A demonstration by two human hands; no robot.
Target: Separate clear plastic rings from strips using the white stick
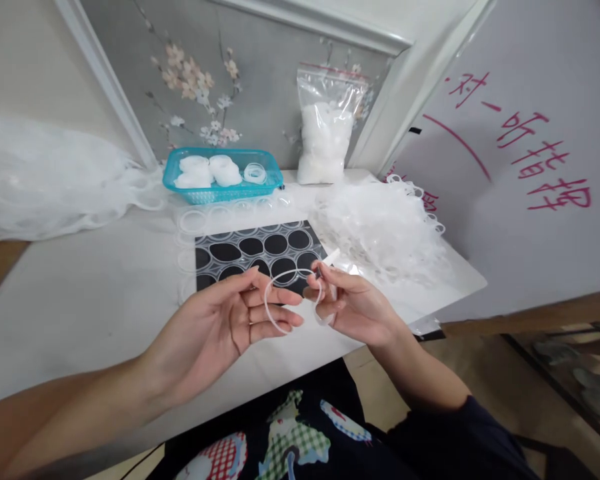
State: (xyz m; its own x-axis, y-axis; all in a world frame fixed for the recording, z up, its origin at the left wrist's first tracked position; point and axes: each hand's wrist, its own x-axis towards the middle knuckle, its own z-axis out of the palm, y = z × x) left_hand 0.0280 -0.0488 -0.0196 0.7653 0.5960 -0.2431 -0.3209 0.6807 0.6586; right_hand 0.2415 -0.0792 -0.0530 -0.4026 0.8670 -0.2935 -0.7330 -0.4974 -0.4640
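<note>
A thin, translucent white plastic ring (pixel 266 297) is held up between my hands above the table. My right hand (pixel 357 303) is closed, its thumb and index finger pinching near the ring's right side. A slim white stick-like tool (pixel 331 257) also juts from this hand; its kind is unclear. My left hand (pixel 220 327) has its palm turned up and its fingers stretched out, with the ring's left side crossing them. Whether those fingers pass through the ring I cannot tell. Beneath lies a black mat (pixel 203 241) under a clear sheet (pixel 239 241) with rows of round outlines.
A blue tray (pixel 205 196) with bundled white rings stands at the back, beside a clear zip bag (pixel 325 133) of white pieces. Loose white rings are heaped on the right (pixel 380 220); a large translucent pile (pixel 55 180) lies left. A whiteboard (pixel 530 253) borders the table's right side.
</note>
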